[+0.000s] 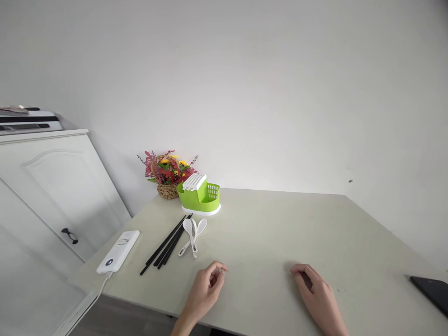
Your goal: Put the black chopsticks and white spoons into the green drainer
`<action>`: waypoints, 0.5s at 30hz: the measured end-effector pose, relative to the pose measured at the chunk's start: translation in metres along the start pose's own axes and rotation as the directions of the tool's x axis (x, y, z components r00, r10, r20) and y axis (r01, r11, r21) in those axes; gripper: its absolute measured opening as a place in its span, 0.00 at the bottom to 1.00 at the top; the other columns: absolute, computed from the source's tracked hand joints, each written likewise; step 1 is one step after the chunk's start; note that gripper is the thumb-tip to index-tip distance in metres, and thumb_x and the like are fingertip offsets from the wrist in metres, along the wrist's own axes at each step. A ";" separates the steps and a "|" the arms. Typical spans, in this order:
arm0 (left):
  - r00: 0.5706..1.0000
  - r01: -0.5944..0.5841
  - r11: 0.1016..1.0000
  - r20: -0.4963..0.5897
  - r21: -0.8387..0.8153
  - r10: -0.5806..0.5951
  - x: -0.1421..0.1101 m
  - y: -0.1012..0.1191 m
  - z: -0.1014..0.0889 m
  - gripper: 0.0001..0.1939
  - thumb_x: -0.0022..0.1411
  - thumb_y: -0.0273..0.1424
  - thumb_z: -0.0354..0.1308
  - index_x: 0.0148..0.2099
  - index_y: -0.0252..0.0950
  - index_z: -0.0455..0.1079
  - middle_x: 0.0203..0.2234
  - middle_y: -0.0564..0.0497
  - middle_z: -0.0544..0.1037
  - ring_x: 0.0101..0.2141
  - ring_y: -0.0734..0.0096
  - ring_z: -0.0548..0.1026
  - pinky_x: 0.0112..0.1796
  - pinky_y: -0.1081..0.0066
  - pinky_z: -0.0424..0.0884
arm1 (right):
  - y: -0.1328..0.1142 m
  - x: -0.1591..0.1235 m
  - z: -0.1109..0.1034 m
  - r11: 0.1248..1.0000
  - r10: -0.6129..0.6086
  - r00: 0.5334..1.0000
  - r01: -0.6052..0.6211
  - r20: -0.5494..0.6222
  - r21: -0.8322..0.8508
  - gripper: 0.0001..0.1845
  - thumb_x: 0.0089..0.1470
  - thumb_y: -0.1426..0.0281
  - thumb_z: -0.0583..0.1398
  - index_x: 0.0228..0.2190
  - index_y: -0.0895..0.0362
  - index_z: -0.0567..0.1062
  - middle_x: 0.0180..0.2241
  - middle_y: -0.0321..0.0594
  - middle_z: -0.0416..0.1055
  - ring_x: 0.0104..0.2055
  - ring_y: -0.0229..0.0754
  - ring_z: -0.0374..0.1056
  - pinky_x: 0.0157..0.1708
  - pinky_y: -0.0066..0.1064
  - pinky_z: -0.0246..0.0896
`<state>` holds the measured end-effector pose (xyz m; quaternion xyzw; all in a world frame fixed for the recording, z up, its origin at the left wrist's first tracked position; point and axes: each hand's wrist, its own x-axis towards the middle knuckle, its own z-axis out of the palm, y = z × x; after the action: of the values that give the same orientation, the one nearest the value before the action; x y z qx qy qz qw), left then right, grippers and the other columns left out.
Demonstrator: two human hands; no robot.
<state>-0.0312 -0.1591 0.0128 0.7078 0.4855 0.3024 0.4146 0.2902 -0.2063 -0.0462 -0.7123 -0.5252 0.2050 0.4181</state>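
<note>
My left hand [206, 288] rests at the table's near edge, fingers loosely curled with a gap inside and nothing held. Further right, my right hand [315, 294] lies on the table, loosely bent, its thumb apart from the fingers and nothing visible in it. Three white spoons [194, 237], crossing one another, lie just beyond my left hand. To their left is a loose bundle of several black chopsticks [167, 245]. Behind these stands a green utensil holder [191, 199] with a white slotted top and white base. Neither hand touches these things.
A wicker basket of artificial flowers [168, 190] stands by the wall behind the holder. At the left table edge lies a white power bank [119, 252] with a cable [94, 298] hanging down. A white cabinet [52, 196] adjoins the left side. A black phone-like object [432, 291] lies far right.
</note>
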 end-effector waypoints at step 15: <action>0.999 0.022 0.999 0.045 0.046 -0.025 0.000 0.001 0.000 0.18 0.72 0.45 0.48 0.45 0.39 0.73 0.20 0.56 0.61 0.22 0.72 0.59 0.24 0.72 0.53 | -0.015 -0.006 0.000 0.996 0.084 0.996 -0.085 -0.039 -0.019 0.15 0.57 0.59 0.50 0.23 0.50 0.67 0.23 0.34 0.63 0.24 0.41 0.56 0.24 0.29 0.53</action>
<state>-0.0305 -0.1593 0.0139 0.7179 0.4910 0.2703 0.4128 0.2791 -0.2108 -0.0346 -0.7420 -0.4885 0.2034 0.4117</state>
